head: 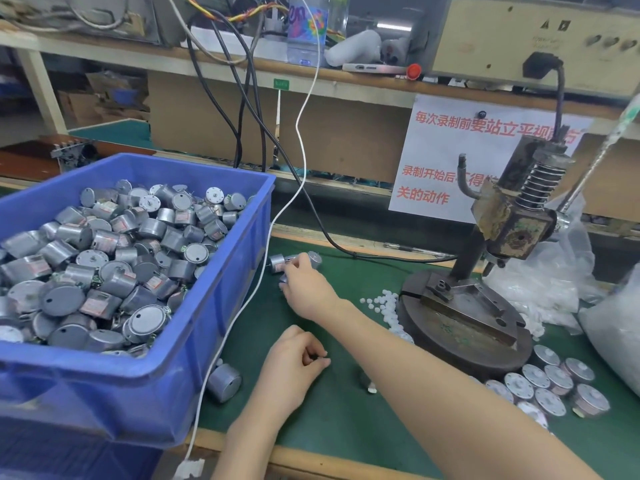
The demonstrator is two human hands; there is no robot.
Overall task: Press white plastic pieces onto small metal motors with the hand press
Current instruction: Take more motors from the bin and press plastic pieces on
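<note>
A hand press [512, 230] stands on a round metal base [464, 327] at the right of the green mat. A small heap of white plastic pieces [384, 303] lies against the base's left side. My right hand [304, 289] reaches left across the mat and grips one of the small metal motors [277, 263] lying beside the blue bin [221, 341]. My left hand [294, 355] hovers nearer me with fingers curled and thumb against forefinger. Whether it pinches anything is hidden.
The blue bin is heaped with grey motors [121, 258]. One loose motor [224, 382] lies by its front corner. Several motors [550, 386] sit face up in front of the press base. A clear bag [554, 282] lies behind the press. A white cable [242, 306] crosses the mat.
</note>
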